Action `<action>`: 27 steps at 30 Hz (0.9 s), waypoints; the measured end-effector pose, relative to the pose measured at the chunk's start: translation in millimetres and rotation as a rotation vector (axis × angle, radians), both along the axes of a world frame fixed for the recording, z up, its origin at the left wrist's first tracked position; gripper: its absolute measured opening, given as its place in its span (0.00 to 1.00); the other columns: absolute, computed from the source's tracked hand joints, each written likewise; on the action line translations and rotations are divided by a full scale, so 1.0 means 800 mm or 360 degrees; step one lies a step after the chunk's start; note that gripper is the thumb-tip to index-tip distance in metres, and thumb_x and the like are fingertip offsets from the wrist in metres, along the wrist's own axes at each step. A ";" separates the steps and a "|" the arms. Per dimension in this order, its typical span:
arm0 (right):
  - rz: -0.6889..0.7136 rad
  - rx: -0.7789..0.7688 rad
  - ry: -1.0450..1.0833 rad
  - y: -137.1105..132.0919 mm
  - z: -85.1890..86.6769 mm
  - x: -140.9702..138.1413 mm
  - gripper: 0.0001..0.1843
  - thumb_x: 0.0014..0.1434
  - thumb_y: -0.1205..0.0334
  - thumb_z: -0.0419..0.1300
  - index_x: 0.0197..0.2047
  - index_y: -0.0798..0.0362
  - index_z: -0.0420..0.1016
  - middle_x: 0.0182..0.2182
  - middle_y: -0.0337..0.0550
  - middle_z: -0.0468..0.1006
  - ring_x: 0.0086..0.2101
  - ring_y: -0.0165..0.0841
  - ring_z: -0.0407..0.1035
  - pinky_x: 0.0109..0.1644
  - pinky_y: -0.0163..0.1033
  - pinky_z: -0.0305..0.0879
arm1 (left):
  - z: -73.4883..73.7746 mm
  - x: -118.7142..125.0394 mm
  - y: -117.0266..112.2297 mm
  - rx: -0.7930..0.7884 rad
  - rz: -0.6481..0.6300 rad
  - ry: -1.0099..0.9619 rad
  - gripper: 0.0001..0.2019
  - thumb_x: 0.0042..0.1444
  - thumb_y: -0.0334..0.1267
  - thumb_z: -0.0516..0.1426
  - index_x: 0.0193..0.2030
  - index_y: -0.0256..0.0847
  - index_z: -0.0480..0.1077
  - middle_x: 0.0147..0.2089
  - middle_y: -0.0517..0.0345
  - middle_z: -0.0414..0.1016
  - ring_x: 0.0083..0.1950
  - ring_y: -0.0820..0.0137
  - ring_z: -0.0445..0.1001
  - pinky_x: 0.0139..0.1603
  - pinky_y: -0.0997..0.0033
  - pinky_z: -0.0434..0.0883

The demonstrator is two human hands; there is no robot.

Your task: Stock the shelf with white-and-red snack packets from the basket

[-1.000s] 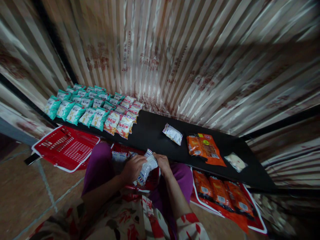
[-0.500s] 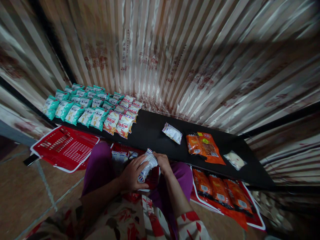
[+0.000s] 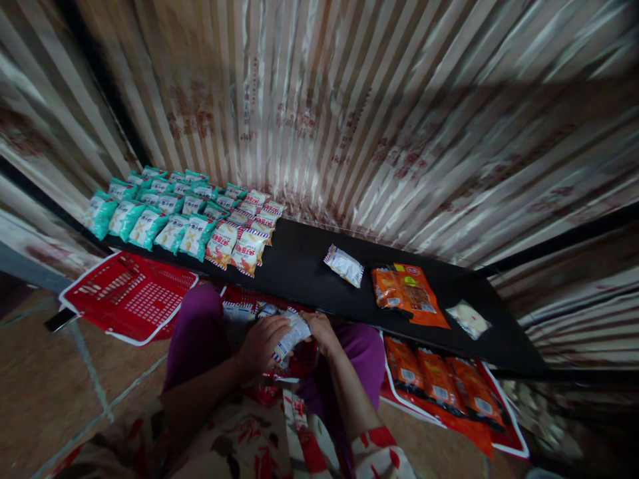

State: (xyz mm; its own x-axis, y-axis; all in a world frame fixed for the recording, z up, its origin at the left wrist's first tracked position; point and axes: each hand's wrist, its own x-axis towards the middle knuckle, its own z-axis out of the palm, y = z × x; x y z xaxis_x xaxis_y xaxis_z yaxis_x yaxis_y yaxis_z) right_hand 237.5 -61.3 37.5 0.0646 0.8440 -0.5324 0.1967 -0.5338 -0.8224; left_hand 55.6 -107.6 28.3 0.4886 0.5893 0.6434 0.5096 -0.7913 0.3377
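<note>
Between my knees, over a red basket, I hold a white snack bag [image 3: 293,334] with blue-striped ends. My left hand [image 3: 264,340] is closed on its left side, and my right hand [image 3: 322,330] grips its right end. More snack bags [image 3: 239,311] of the same look lie in the basket below, partly hidden by my hands. A similar white bag [image 3: 344,266] lies back side up on the black shelf [image 3: 299,266]. To its left, several orange-and-white snack bags [image 3: 248,249] stand in rows.
Several teal snack bags [image 3: 172,233] fill the shelf's left end. Orange packets [image 3: 412,293] and a clear packet with a round white item [image 3: 469,319] lie on its right. Red baskets [image 3: 144,299] flank my knees; the right one holds orange packets [image 3: 436,382].
The snack bag has dropped slightly and tilted further over between my hands. My left hand has turned with it; the shelf's contents look the same.
</note>
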 end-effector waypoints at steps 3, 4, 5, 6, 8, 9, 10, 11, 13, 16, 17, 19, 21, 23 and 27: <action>-0.0030 -0.0069 -0.0072 -0.001 0.000 0.000 0.17 0.50 0.54 0.56 0.16 0.54 0.68 0.10 0.34 0.65 0.12 0.24 0.55 0.14 0.29 0.50 | 0.000 -0.002 0.004 -0.0002 -0.0005 -0.0051 0.21 0.59 0.44 0.53 0.56 0.35 0.61 0.52 0.44 0.71 0.56 0.61 0.67 0.55 0.57 0.68; -0.0025 -0.0070 -0.0080 -0.002 0.000 -0.001 0.17 0.50 0.54 0.56 0.16 0.55 0.68 0.09 0.34 0.65 0.12 0.24 0.55 0.14 0.29 0.49 | 0.000 -0.002 0.005 -0.0004 -0.0003 -0.0070 0.21 0.59 0.44 0.53 0.56 0.35 0.61 0.51 0.44 0.71 0.56 0.61 0.67 0.54 0.57 0.68; -0.0023 -0.0070 -0.0087 -0.002 0.000 0.000 0.18 0.50 0.53 0.56 0.16 0.55 0.68 0.09 0.35 0.65 0.12 0.24 0.55 0.14 0.29 0.49 | 0.001 -0.002 0.007 -0.0002 0.0002 -0.0089 0.21 0.59 0.43 0.53 0.56 0.35 0.61 0.51 0.45 0.71 0.55 0.61 0.67 0.54 0.57 0.68; -0.0024 -0.0071 -0.0088 -0.002 -0.001 0.000 0.18 0.50 0.53 0.56 0.16 0.55 0.68 0.09 0.35 0.65 0.12 0.24 0.55 0.14 0.29 0.49 | 0.002 -0.002 0.008 0.0002 0.0008 -0.0105 0.21 0.59 0.43 0.54 0.56 0.35 0.61 0.51 0.45 0.71 0.55 0.61 0.68 0.54 0.58 0.69; -0.0022 -0.0042 -0.0105 -0.002 -0.005 0.002 0.19 0.50 0.51 0.56 0.16 0.55 0.68 0.10 0.34 0.65 0.13 0.25 0.56 0.15 0.30 0.50 | 0.005 -0.002 0.011 -0.0007 0.0023 -0.0110 0.20 0.58 0.42 0.54 0.55 0.36 0.62 0.50 0.46 0.72 0.54 0.62 0.69 0.53 0.58 0.69; -0.0011 0.0004 -0.0134 -0.003 -0.007 0.003 0.20 0.50 0.49 0.56 0.16 0.55 0.69 0.10 0.35 0.66 0.14 0.25 0.57 0.17 0.30 0.52 | 0.007 -0.003 0.012 -0.0022 0.0032 -0.0102 0.19 0.58 0.41 0.54 0.55 0.36 0.63 0.50 0.46 0.73 0.54 0.62 0.69 0.53 0.58 0.70; 0.0009 0.0073 -0.0176 -0.004 -0.010 0.005 0.20 0.50 0.49 0.56 0.17 0.55 0.70 0.12 0.35 0.67 0.15 0.26 0.59 0.18 0.30 0.55 | 0.009 -0.003 0.013 -0.0050 0.0038 -0.0090 0.18 0.59 0.41 0.54 0.54 0.36 0.63 0.49 0.46 0.73 0.53 0.63 0.70 0.53 0.59 0.70; 0.0036 0.0163 -0.0229 -0.004 -0.012 0.006 0.20 0.50 0.48 0.56 0.18 0.55 0.72 0.13 0.36 0.69 0.17 0.27 0.62 0.21 0.31 0.58 | 0.011 -0.003 0.014 -0.0083 0.0041 -0.0078 0.17 0.59 0.40 0.53 0.54 0.37 0.64 0.49 0.47 0.73 0.52 0.63 0.70 0.52 0.59 0.70; 0.0088 0.0366 -0.0330 -0.006 -0.016 0.008 0.19 0.50 0.47 0.56 0.23 0.54 0.76 0.19 0.38 0.75 0.23 0.30 0.68 0.27 0.32 0.62 | 0.015 -0.004 0.016 -0.0167 0.0043 -0.0060 0.15 0.60 0.40 0.52 0.52 0.38 0.65 0.48 0.48 0.74 0.51 0.64 0.71 0.51 0.60 0.70; 0.0130 0.0600 -0.0372 -0.010 -0.016 0.009 0.17 0.50 0.48 0.56 0.31 0.52 0.78 0.29 0.40 0.79 0.31 0.34 0.71 0.35 0.35 0.65 | 0.019 -0.005 0.020 -0.0327 0.0047 -0.0031 0.14 0.61 0.42 0.51 0.49 0.39 0.67 0.45 0.50 0.75 0.48 0.65 0.72 0.50 0.61 0.71; 0.0148 0.0662 -0.0360 -0.012 -0.014 0.008 0.18 0.51 0.47 0.56 0.32 0.52 0.79 0.30 0.40 0.80 0.33 0.34 0.71 0.36 0.35 0.65 | 0.021 -0.006 0.022 -0.0384 0.0054 -0.0021 0.13 0.61 0.43 0.51 0.48 0.39 0.67 0.45 0.50 0.75 0.48 0.65 0.72 0.49 0.62 0.71; 0.0204 0.0759 -0.0312 -0.014 -0.009 0.006 0.19 0.54 0.47 0.54 0.32 0.53 0.78 0.31 0.41 0.79 0.33 0.34 0.71 0.38 0.35 0.65 | 0.025 -0.005 0.027 -0.0499 0.0062 0.0002 0.13 0.61 0.44 0.51 0.47 0.38 0.68 0.44 0.51 0.75 0.47 0.65 0.72 0.48 0.62 0.70; 0.0274 0.0806 -0.0262 -0.016 -0.001 0.004 0.22 0.57 0.45 0.51 0.32 0.54 0.78 0.29 0.41 0.79 0.32 0.33 0.70 0.38 0.35 0.64 | 0.030 -0.005 0.033 -0.0599 0.0061 0.0006 0.13 0.61 0.44 0.51 0.46 0.38 0.68 0.43 0.51 0.75 0.46 0.65 0.72 0.48 0.63 0.70; 0.0362 0.0803 -0.0248 -0.017 0.008 0.003 0.26 0.59 0.43 0.48 0.31 0.54 0.77 0.28 0.40 0.78 0.31 0.33 0.69 0.36 0.34 0.64 | 0.034 -0.004 0.040 -0.0676 0.0049 -0.0004 0.13 0.61 0.44 0.50 0.45 0.39 0.69 0.42 0.51 0.75 0.45 0.66 0.72 0.47 0.64 0.70; 0.0540 0.0795 -0.0272 -0.019 0.026 0.002 0.26 0.60 0.43 0.47 0.33 0.54 0.77 0.31 0.41 0.78 0.34 0.35 0.71 0.38 0.36 0.65 | 0.036 -0.003 0.057 -0.0762 0.0031 0.0010 0.12 0.62 0.44 0.49 0.41 0.40 0.69 0.39 0.53 0.75 0.43 0.67 0.73 0.46 0.66 0.69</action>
